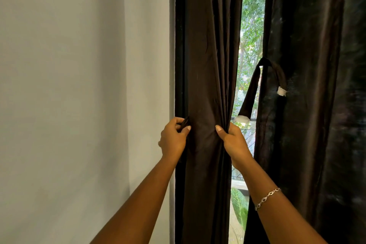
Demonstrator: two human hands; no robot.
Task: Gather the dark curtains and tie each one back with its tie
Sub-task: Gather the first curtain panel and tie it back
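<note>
A dark brown curtain (206, 65) hangs gathered into folds against the left side of the window. My left hand (173, 137) pinches a dark strip, seemingly its tie (185, 122), at the curtain's left edge. My right hand (233, 142) grips the bunched folds at the curtain's right edge, thumb in front. A second dark curtain (305, 85) hangs loose on the right. Its dark tie (251, 93) with white ends dangles from its left edge, untied.
A plain pale wall (79, 85) fills the left. Between the two curtains a narrow strip of window (250, 35) shows green trees outside. A silver bracelet (266, 198) sits on my right wrist.
</note>
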